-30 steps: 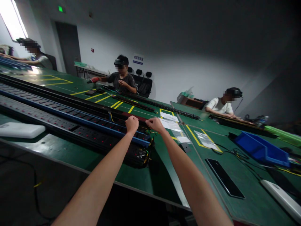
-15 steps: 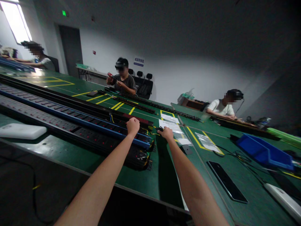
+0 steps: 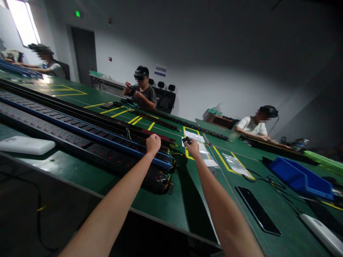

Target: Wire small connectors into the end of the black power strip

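Note:
My left hand (image 3: 153,144) is closed at the long black socket strips, near their right ends; its fingertips and anything in them are hidden. Just in front of it runs the blue-edged strip (image 3: 112,134), with yellow and green wires (image 3: 173,151) showing at its end. A second black strip (image 3: 107,153) with red-marked sockets lies nearer to me. My right hand (image 3: 193,147) pinches a small flat black piece (image 3: 186,141) above the table, to the right of the strip ends and apart from them.
Papers in clear sleeves (image 3: 210,160) lie within yellow tape marks on the green table (image 3: 171,210). A phone (image 3: 258,210), a blue bin (image 3: 300,176), cables and a white device (image 3: 321,232) are at right. Another white device (image 3: 26,145) sits left. Several co-workers sit beyond.
My right hand has drawn the black piece away from the wired strip end, slightly upward and right, and its flat side now shows. My left hand stays closed at the strips.

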`<state>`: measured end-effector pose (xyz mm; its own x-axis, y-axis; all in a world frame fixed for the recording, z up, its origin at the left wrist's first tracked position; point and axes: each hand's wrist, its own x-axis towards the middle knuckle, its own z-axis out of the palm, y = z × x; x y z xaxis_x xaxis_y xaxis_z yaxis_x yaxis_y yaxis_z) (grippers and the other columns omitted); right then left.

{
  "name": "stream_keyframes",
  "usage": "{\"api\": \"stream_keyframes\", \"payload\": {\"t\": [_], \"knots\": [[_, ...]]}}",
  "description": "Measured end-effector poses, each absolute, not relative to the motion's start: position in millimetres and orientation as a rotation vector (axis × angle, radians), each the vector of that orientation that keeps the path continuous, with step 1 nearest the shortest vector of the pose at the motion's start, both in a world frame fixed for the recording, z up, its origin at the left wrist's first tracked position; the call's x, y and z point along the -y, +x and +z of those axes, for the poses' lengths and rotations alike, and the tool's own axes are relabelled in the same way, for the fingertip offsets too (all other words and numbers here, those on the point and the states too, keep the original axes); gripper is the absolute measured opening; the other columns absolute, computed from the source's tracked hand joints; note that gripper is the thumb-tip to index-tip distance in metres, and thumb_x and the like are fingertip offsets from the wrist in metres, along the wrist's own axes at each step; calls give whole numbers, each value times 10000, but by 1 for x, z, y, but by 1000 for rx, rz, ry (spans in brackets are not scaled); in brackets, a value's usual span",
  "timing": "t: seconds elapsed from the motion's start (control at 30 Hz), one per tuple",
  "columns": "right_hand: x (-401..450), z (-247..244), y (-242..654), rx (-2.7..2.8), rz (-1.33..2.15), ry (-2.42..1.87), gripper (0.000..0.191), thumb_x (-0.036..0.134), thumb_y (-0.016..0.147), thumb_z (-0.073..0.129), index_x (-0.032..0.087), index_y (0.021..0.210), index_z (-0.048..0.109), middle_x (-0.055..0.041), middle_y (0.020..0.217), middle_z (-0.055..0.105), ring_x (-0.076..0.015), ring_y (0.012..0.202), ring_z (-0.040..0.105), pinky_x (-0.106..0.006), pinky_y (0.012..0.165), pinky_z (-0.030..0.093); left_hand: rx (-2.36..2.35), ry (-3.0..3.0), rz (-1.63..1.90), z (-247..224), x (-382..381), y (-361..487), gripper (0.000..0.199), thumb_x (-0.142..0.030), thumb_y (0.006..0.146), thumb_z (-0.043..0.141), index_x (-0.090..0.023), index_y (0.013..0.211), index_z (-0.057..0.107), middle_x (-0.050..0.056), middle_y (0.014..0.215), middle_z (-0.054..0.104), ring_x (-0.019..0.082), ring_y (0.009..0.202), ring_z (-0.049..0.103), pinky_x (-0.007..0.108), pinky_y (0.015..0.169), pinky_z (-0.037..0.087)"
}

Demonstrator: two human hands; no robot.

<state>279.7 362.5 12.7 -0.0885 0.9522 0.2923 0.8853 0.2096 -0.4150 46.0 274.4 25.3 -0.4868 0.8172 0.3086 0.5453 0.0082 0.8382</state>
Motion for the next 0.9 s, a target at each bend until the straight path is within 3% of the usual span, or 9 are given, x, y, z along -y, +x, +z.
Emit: {"api": "stream_keyframes", "payload": {"t": [0.07,0.2,0.4,0.53,0.63,0.77,0.9], "knots": [[-356,23,266,2032,315,-1477,479,295,886,507,179,1349,485,-73,1029,717,-182,769,690,-298,719,525,-2029,1440,1450,24,-276,45,312,-162,861,395,-209,801,698,47,854,765,191,902,698,280,844,491],[-337,37,236,2414,232,-1156,402,204,821,576,217,1222,564,-50,1030,710,-208,905,659,-304,804,488,-2057,1504,1361,21,-281,44,328,-144,869,384,-208,893,705,47,907,769,188,935,694,282,840,498],[-321,39,209,2527,130,-1169,363,114,834,477,188,1181,550,-99,1064,694,-226,948,642,-295,795,458,-2061,1737,1102,25,-286,43,290,-148,842,471,-214,983,716,65,999,767,199,967,694,283,847,505],[-320,38,205,2530,103,-1125,352,101,815,473,160,1152,555,-129,1108,677,-241,1025,621,-316,846,460,-1980,2018,902,28,-282,37,286,-186,823,510,-263,985,733,44,1070,760,229,1053,674,331,946,473],[-316,39,208,2545,100,-1103,404,114,815,490,168,1212,548,-118,1112,689,-255,1015,635,-329,844,469,-1912,2181,768,30,-279,32,310,-215,826,501,-281,1018,734,39,1112,751,242,1130,645,374,1017,429],[-309,41,211,2569,106,-1041,611,88,825,468,227,1419,451,-79,1209,686,-243,1024,656,-322,868,478,-1858,2302,586,30,-279,31,277,-285,790,546,-255,985,741,73,1094,754,272,1132,646,418,1027,412],[-307,39,206,2587,147,-962,508,54,815,459,213,1277,598,-67,1225,688,-214,1098,639,-302,961,449,-1916,2335,430,34,-272,33,350,-444,787,552,-227,988,739,118,1048,755,316,1099,657,460,1006,419]]}}
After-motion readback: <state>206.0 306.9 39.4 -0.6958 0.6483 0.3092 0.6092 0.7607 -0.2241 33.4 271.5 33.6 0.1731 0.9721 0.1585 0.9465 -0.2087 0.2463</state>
